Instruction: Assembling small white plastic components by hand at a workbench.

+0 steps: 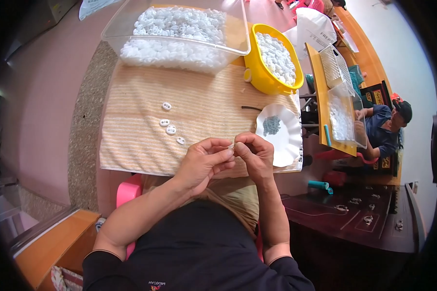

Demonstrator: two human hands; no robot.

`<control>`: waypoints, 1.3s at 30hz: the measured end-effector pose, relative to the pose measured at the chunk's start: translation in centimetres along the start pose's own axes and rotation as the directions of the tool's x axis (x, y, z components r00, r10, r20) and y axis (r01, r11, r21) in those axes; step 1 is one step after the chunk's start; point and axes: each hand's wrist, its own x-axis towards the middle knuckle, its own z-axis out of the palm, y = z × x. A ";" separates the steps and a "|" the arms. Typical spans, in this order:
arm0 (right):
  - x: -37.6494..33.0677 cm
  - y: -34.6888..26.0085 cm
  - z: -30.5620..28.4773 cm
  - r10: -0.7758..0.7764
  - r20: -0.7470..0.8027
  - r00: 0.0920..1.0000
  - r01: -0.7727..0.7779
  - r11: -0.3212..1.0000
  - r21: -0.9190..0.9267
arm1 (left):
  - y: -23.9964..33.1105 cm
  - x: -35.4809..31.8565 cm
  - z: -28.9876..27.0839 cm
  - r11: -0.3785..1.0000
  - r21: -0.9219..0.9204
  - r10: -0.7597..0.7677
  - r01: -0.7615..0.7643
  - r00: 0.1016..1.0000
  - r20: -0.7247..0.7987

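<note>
My left hand (206, 162) and my right hand (254, 156) meet fingertip to fingertip above the near edge of the towel-covered table. Both are closed in a pinch around a tiny pale thing, mostly hidden by the fingers. Left of them, several small white oval plastic pieces with holes (171, 130) lie loose on the striped towel (131, 140). A white scalloped plate (290, 145) sits just right of my right hand, bearing a heap of tiny grey parts (272, 125). Beside that plate lies a thin black stick (251, 107).
Along the far side stand a clear plastic bin (238, 46) of white pieces and a yellow tub (251, 60), likewise filled. To the right, a co-worker (381, 126) sits at another table (320, 92) with a clear bin. A pink stool (129, 191) is beneath me.
</note>
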 end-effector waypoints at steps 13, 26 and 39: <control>-0.5 0.9 -0.5 0.097 -0.026 0.995 -0.094 0.990 0.100 | 0.1 0.3 0.0 0.998 0.054 0.017 -0.015 0.999 -0.045; -0.5 1.7 -0.7 0.049 -0.002 0.999 -0.049 0.996 0.076 | 0.2 0.3 0.0 0.998 0.063 0.006 -0.003 0.999 -0.044; -0.7 2.0 -1.2 0.033 0.017 0.999 -0.033 0.999 0.002 | 0.3 0.2 0.1 0.997 0.077 0.024 -0.021 0.999 -0.042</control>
